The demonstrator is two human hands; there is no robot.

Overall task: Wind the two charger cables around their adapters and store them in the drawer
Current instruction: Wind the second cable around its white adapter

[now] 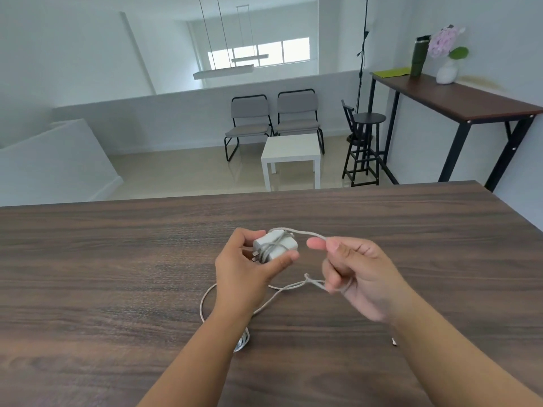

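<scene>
Over the table (117, 259), the left hand (244, 277) grips the adapter (274, 245), already crossed by a few turns. The right hand (355, 274) pinches the cable (296, 232), slack trailing below.

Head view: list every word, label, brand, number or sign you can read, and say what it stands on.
None can be read.
White adapter in the left hand: no print shows.
Dark green tumbler on the side table: any marking is too small to tell.
</scene>
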